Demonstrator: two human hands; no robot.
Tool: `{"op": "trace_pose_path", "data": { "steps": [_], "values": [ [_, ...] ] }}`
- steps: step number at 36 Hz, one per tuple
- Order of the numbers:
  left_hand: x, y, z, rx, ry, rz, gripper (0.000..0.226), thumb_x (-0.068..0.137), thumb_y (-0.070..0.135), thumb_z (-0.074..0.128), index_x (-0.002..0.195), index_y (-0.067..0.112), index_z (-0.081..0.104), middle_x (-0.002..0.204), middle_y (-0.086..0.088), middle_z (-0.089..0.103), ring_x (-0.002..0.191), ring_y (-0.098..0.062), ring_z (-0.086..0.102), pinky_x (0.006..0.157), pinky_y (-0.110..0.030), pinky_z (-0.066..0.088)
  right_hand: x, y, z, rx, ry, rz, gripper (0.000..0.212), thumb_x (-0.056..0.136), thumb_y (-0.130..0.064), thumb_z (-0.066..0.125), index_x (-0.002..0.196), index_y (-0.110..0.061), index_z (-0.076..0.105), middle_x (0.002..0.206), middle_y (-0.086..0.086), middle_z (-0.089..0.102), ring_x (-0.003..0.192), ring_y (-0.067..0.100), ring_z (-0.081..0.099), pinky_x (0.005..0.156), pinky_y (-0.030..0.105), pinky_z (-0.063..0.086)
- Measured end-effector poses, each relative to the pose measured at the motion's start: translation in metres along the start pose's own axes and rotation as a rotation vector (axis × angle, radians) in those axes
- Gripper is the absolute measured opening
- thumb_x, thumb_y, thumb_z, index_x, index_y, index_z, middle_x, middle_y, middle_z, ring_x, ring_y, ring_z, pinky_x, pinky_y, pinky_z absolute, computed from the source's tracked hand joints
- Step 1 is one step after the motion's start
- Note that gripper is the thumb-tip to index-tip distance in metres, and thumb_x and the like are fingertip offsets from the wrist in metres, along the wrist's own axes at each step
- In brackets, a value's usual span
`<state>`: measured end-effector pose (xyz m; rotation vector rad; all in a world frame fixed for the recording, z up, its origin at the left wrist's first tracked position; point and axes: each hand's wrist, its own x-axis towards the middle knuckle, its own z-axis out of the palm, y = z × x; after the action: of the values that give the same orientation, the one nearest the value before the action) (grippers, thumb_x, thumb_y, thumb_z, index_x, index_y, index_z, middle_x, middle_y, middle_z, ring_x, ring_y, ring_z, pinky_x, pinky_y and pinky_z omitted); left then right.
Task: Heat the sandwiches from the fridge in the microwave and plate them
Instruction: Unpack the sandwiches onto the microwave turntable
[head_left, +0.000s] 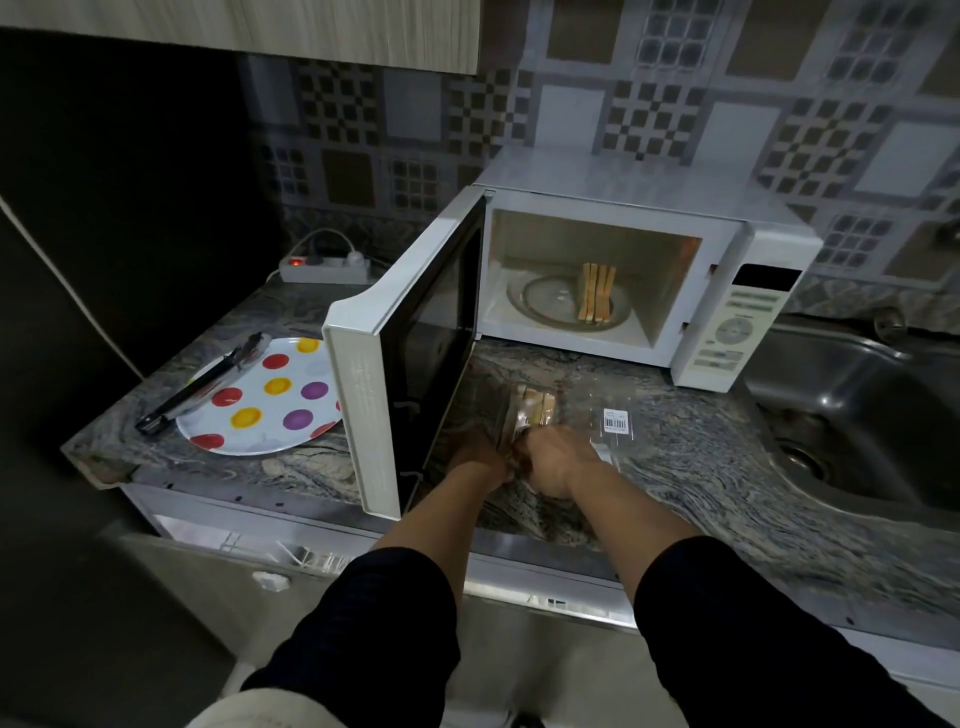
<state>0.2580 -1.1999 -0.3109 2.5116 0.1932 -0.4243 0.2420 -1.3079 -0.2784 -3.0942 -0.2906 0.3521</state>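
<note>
Both hands (519, 457) grip a sandwich pack (535, 410) before the open microwave (623, 291).

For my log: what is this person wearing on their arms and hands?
Both hands, the left hand and the right hand, are bare, with no gloves; no rings or watch are visible. Dark sleeves, black or navy, are pushed up toward the elbows, leaving the forearms uncovered. No markings show on the fabric.
</note>
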Motion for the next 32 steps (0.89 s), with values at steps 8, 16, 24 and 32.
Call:
{"op": "trace_pose_path", "data": {
  "steps": [8,16,24,32],
  "values": [
    [0.008,0.000,0.002,0.013,-0.072,-0.012,0.079,0.088,0.029,0.065,0.151,0.008,0.022,0.153,-0.013,0.031,0.139,-0.029,0.036,0.108,-0.030,0.036,-0.001,0.001,0.000,-0.014,0.014,-0.006,0.027,0.086,-0.014,0.061,0.112,-0.009,0.064,0.117,0.014,0.062,0.108,0.031,0.059,0.086,0.033,0.048],
    [0.013,-0.001,-0.003,-0.124,-0.180,-0.075,0.063,0.091,0.026,0.062,0.144,0.000,0.038,0.146,-0.017,0.042,0.132,-0.031,0.045,0.105,-0.032,0.040,0.000,0.003,-0.002,-0.015,0.014,-0.002,0.025,0.083,-0.013,0.061,0.107,-0.013,0.067,0.111,0.012,0.065,0.103,0.031,0.062,0.085,0.033,0.050],
    [0.018,-0.008,0.006,-0.527,-0.352,-0.193,0.013,0.095,0.018,0.057,0.107,0.014,0.060,0.108,-0.007,0.056,0.103,-0.018,0.051,0.088,-0.027,0.040,0.003,0.003,-0.006,-0.024,0.015,-0.003,0.029,0.087,-0.012,0.055,0.113,-0.015,0.066,0.116,0.013,0.064,0.108,0.031,0.060,0.087,0.034,0.049],
    [0.023,-0.006,0.007,-0.495,-0.328,-0.211,0.028,0.095,0.015,0.057,0.069,0.016,0.050,0.069,-0.004,0.044,0.062,-0.011,0.038,0.077,-0.027,0.038,0.005,-0.002,-0.006,-0.075,-0.001,-0.009,0.026,0.086,-0.011,0.056,0.110,-0.011,0.067,0.116,0.014,0.064,0.107,0.031,0.061,0.086,0.033,0.049]
  ]
}}
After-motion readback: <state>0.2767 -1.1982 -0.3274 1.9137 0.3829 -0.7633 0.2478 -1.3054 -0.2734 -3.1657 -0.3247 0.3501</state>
